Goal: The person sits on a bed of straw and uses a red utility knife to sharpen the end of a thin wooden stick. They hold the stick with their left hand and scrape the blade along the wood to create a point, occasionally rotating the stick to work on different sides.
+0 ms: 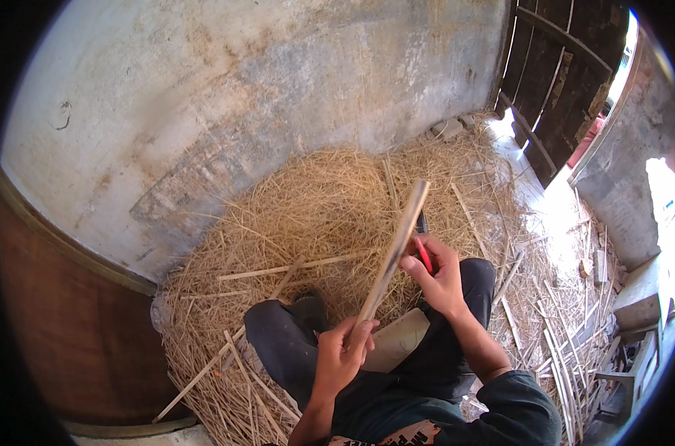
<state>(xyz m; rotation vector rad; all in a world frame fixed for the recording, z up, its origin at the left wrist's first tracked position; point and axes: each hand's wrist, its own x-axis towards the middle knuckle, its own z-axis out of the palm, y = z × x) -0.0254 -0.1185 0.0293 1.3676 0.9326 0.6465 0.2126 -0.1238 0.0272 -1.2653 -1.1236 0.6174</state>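
A long, flat strip of bamboo or wood (391, 260) slants up and away from my lap, pale with a darker patch along its middle. My left hand (343, 351) is closed around its lower end. My right hand (440, 276) grips a red-handled tool (424, 254) beside the strip's upper half. A short dark piece shows just beyond that hand, but whether it belongs to the tool I cannot tell. Under the strip, a pale, rounded piece (397, 340) lies between my crossed legs.
Shavings and thin fibres (315, 201) cover the floor around me. Loose strips (293, 267) lie in front and at both sides. A stained wall (293, 82) rises ahead, a brown panel (77, 320) stands at left, and a dark plank door (557, 74) at far right.
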